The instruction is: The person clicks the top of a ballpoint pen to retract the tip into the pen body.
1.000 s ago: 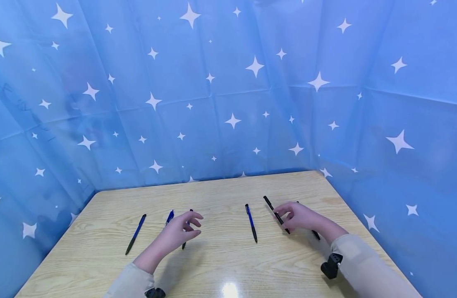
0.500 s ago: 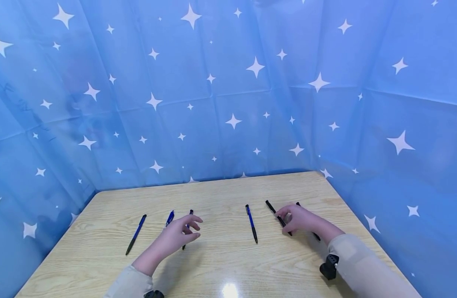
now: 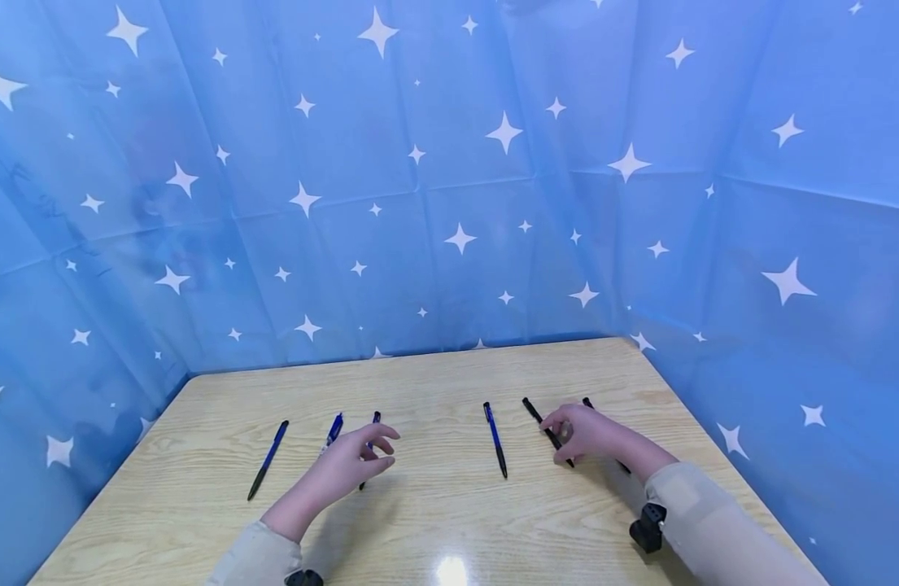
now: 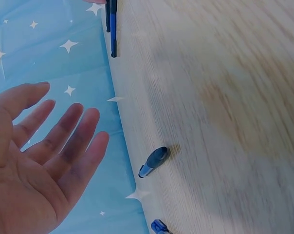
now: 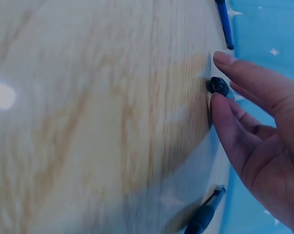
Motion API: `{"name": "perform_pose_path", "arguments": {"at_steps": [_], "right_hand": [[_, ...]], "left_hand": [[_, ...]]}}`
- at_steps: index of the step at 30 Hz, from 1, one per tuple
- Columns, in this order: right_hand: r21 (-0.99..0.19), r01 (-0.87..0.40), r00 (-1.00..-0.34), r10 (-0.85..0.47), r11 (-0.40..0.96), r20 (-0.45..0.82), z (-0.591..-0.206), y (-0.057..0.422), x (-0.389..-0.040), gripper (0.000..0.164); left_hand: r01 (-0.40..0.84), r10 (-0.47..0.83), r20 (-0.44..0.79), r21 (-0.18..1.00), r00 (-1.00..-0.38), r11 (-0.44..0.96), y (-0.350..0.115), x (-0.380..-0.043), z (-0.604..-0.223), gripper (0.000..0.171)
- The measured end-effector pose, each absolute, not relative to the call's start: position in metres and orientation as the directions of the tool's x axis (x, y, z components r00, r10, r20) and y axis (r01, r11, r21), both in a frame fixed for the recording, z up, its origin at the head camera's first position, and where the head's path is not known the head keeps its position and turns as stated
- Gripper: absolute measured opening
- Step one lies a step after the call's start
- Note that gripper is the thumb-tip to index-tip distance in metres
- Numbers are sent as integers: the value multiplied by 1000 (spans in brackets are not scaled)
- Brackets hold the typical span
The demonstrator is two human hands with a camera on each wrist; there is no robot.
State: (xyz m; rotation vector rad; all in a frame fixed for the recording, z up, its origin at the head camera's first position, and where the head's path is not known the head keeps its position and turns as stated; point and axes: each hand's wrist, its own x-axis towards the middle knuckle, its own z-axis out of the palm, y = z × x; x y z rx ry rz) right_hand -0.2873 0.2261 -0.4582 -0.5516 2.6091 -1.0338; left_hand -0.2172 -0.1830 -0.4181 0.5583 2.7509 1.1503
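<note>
In the head view my right hand [image 3: 591,431] hovers over a black pen [image 3: 531,407] that slants on the table, partly covered by the fingers. The right wrist view has the end of this pen [image 5: 219,85] between the thumb and fingers, with a gap showing on one side. Another black pen [image 3: 587,402] lies mostly hidden behind that hand. My left hand [image 3: 346,460] hangs above the table with loose, spread fingers and holds nothing. Beneath it are a blue pen [image 3: 377,417], partly covered, and a blue-and-white pen [image 3: 334,427].
A blue pen with a dark grip [image 3: 495,439] lies between the hands, and another blue pen [image 3: 268,461] at the left. The wooden table [image 3: 434,391] ends at a blue starry curtain [image 3: 420,203] behind and on both sides.
The black pen at my right hand has shifted slightly right and toward me, coming to lie on the table, and the fingers have loosened from it. The left hand has barely moved.
</note>
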Motion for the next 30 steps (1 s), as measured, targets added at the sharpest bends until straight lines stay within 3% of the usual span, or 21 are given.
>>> {"name": "perform_pose_path", "arguments": {"at_steps": [19, 30], "right_hand": [[-604, -449, -853, -518, 659, 70, -442, 277, -274, 52], [-580, -331, -909, -418, 744, -17, -449, 300, -267, 62]], "left_hand": [[330, 461, 17, 722, -887, 609, -163, -226, -422, 28], [379, 502, 31, 696, -864, 610, -146, -229, -425, 29]]}}
